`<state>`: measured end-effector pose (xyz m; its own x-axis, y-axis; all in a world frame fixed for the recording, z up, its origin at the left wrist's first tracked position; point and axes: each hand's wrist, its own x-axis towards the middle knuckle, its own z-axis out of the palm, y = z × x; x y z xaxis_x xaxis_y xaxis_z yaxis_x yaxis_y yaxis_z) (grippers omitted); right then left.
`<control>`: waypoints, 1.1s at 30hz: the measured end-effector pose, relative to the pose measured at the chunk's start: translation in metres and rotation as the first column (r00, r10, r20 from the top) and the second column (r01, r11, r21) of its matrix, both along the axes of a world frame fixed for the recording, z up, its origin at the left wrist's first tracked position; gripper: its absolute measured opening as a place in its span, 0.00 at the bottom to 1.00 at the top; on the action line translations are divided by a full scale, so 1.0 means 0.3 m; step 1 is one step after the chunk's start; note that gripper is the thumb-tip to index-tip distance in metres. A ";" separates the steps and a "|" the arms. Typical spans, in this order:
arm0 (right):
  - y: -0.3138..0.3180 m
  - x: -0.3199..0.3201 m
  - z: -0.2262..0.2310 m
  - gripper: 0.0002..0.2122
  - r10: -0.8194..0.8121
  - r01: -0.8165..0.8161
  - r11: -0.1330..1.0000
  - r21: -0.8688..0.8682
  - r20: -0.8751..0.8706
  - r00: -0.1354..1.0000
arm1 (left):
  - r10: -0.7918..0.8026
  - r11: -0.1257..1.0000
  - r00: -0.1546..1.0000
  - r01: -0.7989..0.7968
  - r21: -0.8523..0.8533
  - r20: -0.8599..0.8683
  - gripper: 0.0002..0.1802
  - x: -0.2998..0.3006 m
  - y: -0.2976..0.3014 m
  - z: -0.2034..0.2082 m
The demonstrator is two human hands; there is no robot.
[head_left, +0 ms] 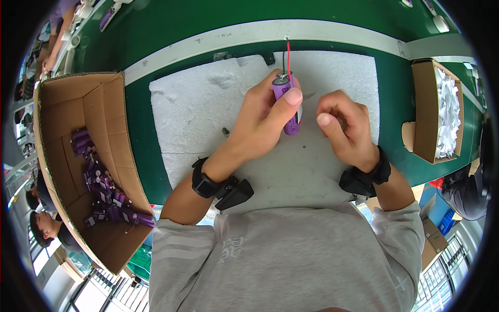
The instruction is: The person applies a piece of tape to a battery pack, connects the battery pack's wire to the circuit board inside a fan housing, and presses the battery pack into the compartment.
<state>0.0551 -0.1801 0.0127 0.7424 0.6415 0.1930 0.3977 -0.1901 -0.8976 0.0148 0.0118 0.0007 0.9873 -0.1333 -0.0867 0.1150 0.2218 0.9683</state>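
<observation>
Green workbench (234, 10) spreads across the view, with a pale rail (208, 39) curving along its far side. At the far left a co-worker's hand (49, 62) shows beyond an open cardboard box (109, 104), which holds a loose heap of purple battery packs (99, 179). Right of this box, white foam sheeting (192, 104) covers the bench in front of the person. Over it the left hand (260, 117) grips a single purple battery pack (280, 91) — thumb pressed along its near side, pack tilted, its upper end leaning slightly left. A red wire (289, 54) and a black wire (284, 62) run up from that end toward the rail. Just beside the pack, apart from it, the right hand (348, 125) is loosely curled, thumb near the forefinger — whether anything sits inside the curl, I cannot tell. Black bands circle both wrists. Farther right stands a smaller carton (423, 109), filled with white pieces (448, 114).
</observation>
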 end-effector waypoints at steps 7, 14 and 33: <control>0.024 0.000 0.004 0.07 0.156 -0.156 0.988 0.008 -0.012 0.988 | -0.166 0.934 0.968 0.093 0.344 0.188 0.22 0.019 0.005 0.007; 0.018 -0.012 0.015 0.06 0.167 -0.168 0.986 -0.012 -0.065 0.984 | -0.152 0.920 0.960 0.051 0.388 0.237 0.26 0.007 -0.015 0.014; 0.020 -0.016 -0.007 0.08 0.197 -0.207 0.977 -0.047 -0.161 0.967 | -0.227 0.891 0.947 0.107 0.441 0.228 0.27 0.008 -0.006 0.020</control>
